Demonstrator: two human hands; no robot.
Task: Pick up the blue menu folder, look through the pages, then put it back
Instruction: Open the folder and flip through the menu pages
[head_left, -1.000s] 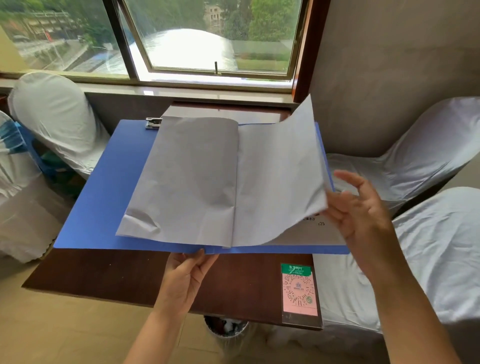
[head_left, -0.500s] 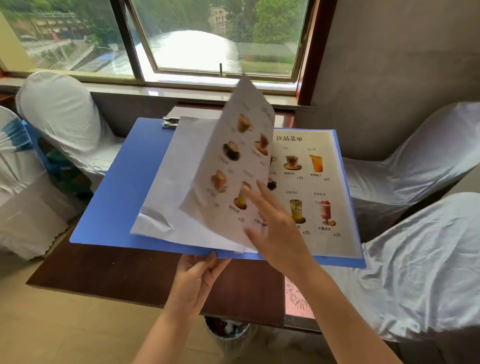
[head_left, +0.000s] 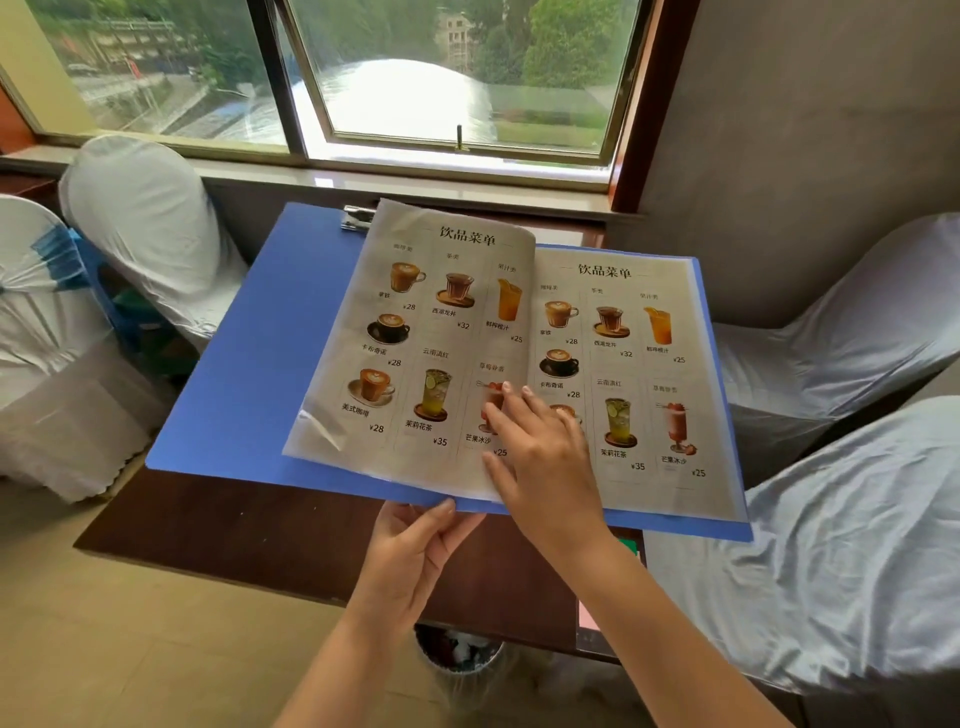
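Blue menu folder (head_left: 249, 374) propped by gripping left hand (head_left: 410, 545); page (head_left: 415, 343) just flipped leftward, flattened under open right hand (head_left: 540, 457); browsing underway.

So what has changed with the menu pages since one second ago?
The right hand flipped the loose page from right to left; it now lies flat, printed side up, with the fingers resting on it. The left hand still holds the blue folder by its near edge, above the table.
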